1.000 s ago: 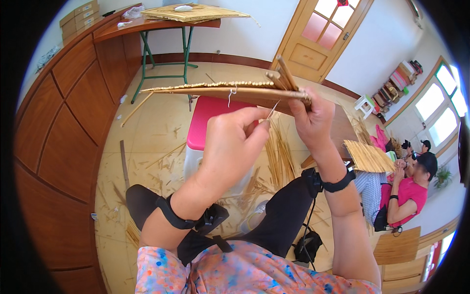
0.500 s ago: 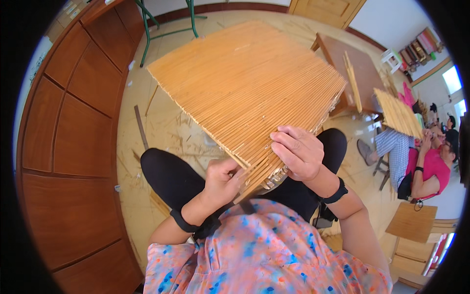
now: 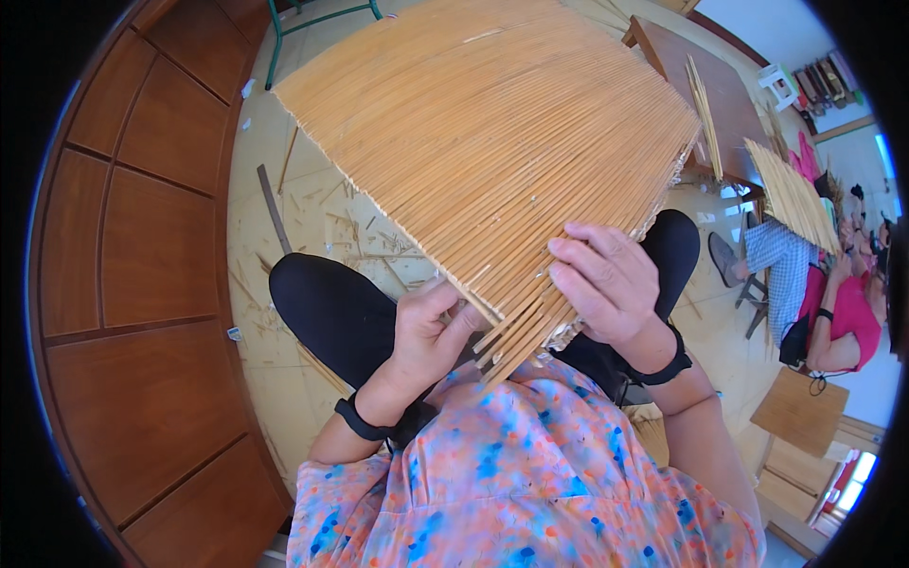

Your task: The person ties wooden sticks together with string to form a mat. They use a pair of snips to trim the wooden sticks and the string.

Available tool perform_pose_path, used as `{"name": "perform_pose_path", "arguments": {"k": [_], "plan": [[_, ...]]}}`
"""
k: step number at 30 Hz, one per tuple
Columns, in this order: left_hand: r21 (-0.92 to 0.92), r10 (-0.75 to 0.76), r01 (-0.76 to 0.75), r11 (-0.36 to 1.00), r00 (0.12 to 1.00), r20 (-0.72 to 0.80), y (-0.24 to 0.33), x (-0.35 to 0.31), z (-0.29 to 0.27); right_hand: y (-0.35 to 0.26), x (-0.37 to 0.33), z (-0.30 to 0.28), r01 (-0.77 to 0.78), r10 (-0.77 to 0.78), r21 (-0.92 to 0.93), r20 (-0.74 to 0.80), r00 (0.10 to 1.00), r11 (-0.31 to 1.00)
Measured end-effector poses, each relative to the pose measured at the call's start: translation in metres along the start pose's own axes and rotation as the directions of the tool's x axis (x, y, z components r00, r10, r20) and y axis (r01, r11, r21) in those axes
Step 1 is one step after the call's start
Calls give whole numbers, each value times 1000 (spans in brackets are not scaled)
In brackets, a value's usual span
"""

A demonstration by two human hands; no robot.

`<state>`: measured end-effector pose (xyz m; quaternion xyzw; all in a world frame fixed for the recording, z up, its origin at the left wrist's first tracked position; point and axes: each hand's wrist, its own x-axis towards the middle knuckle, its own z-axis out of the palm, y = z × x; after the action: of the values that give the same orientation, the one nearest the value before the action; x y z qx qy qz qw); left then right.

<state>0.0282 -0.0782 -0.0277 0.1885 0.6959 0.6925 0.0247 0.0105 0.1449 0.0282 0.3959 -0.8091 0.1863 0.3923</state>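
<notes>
A large tan mat of thin stalks lies slanted across my lap, its near corner toward my body. At the left edge by that corner, my left hand is closed, thumb and fingers pressed around the mat's border; its fingertips are partly hidden. My right hand grips the near right part, fingers bent over the top and the thumb out of sight. Between the hands, several loose stalk ends stick out unevenly past the border. Pale rough fringe runs along the mat's right edge.
Wooden cabinets line the left side. Stalk scraps and a dark strip lie on the tiled floor. A brown table at the far right bears a stalk bundle. Beyond it, a seated person in pink handles another mat.
My left hand has drawn back from the stalk ends to the mat's left border, leaving the ends showing. My right hand keeps its hold. The view has shifted a little.
</notes>
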Motion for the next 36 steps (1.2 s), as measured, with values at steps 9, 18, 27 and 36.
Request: {"name": "perform_pose_path", "arguments": {"k": [9,18,27,36], "plan": [[-117,128,-123,985,991,33,80,58,1,42,84,-38,-6,2,-46,-71,997,999],[-6,338,-339,941,937,-87,116,103,24,62,119,-60,-195,199,41,-138,970,980],[-11,356,-370,929,901,-247,135,117,33,81,130,-67,-219,234,97,-201,951,971],[-66,307,-319,945,940,-152,139,120,41,82,141,-74,-256,276,110,-235,932,960]]}}
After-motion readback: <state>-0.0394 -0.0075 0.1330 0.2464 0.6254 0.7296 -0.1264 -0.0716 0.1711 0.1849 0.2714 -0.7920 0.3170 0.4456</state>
